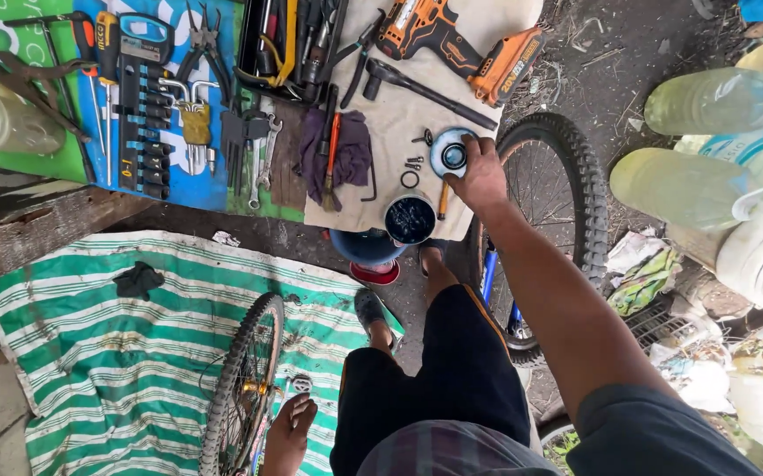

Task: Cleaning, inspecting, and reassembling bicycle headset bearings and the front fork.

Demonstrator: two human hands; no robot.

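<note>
Beige cloth [416, 132] on ground, bearing orange drill [456, 40], black wrench [425, 88], purple rag [346, 150], round tin [409, 219]

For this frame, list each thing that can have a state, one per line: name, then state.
right hand: fingers resting on the round blue tin
round blue tin: open, lying on the cloth
dark grease tub: open, no lid on it
cordless drill: lying on its side, unheld
bicycle wheel: lying on the striped mat
tyred wheel: upright beside the right arm
left hand: not in view

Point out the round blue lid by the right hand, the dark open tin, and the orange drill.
round blue lid [448, 155], head view, its pale rim
dark open tin [409, 219], head view, its dark contents
orange drill [461, 42], head view, its handle
</note>
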